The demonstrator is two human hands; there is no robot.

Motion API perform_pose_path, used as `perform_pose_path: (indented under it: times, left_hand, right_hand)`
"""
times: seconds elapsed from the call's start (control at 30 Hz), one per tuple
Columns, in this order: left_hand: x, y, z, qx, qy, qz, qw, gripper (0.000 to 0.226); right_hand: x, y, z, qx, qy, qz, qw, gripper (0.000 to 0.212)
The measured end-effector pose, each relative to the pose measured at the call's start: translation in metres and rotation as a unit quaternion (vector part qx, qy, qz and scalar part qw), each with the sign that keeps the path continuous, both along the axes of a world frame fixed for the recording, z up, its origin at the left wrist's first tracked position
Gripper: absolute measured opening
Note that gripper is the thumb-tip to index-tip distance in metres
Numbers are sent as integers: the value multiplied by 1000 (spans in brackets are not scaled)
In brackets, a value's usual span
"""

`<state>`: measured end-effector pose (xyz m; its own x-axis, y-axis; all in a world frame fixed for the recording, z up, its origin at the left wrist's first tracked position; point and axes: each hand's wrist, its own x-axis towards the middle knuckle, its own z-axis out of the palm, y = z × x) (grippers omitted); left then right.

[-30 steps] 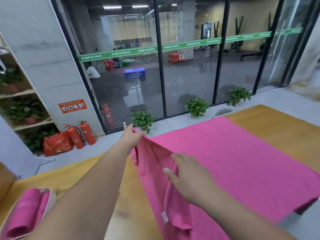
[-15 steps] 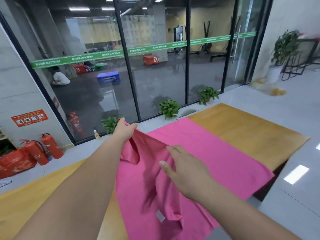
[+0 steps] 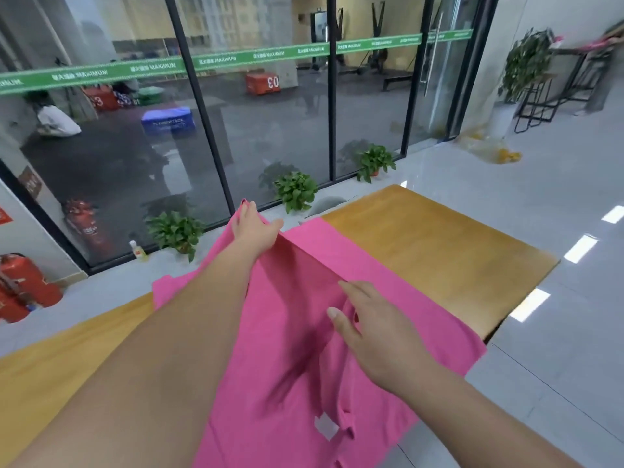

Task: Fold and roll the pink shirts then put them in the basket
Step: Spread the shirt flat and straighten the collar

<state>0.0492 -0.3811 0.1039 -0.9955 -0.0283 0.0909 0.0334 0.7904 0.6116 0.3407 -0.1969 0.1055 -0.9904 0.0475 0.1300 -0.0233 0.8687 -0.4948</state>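
Observation:
A pink shirt (image 3: pixel 398 319) lies spread across the wooden table (image 3: pixel 432 244), its white neck label showing near the front edge. My left hand (image 3: pixel 255 229) pinches the shirt's far left edge and holds it lifted off the table, carried over the cloth. My right hand (image 3: pixel 368 329) lies on the middle of the shirt with its fingers straight, pressing the cloth down along the fold. The basket is out of view.
The table's right part is bare wood, and its right edge drops to a tiled floor. Small potted plants (image 3: pixel 295 190) stand along the glass wall beyond the table. Red fire extinguishers (image 3: pixel 23 285) sit on the floor at the left.
The view has swung to the right, so the basket with rolled pink shirts has left the frame. My left hand has carried the shirt's edge further right over the cloth.

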Motion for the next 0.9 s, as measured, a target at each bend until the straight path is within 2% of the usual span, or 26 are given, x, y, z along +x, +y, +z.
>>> perform_pose_path:
  times: [0.33,0.5,0.7,0.9]
  left_hand:
    - [-58,102,-61,-41,-64,-61,995,100]
    - [-67,139,-69,-79,-54,-86,992,97]
    - [-90,184,-77,-104,-57,-89,989,91]
    - [-121,240,-107,-122,-82,-83,986,94]
  right_hand:
    - [-39,91,-46,-47,-46,-32,997,61]
    - [-54,127,-57,-83,-41,-33,995,60]
    - [-82,179,-73,-167,-29,-34,985,57]
    - [-117,242,-106,-243,-54,-33,968,47]
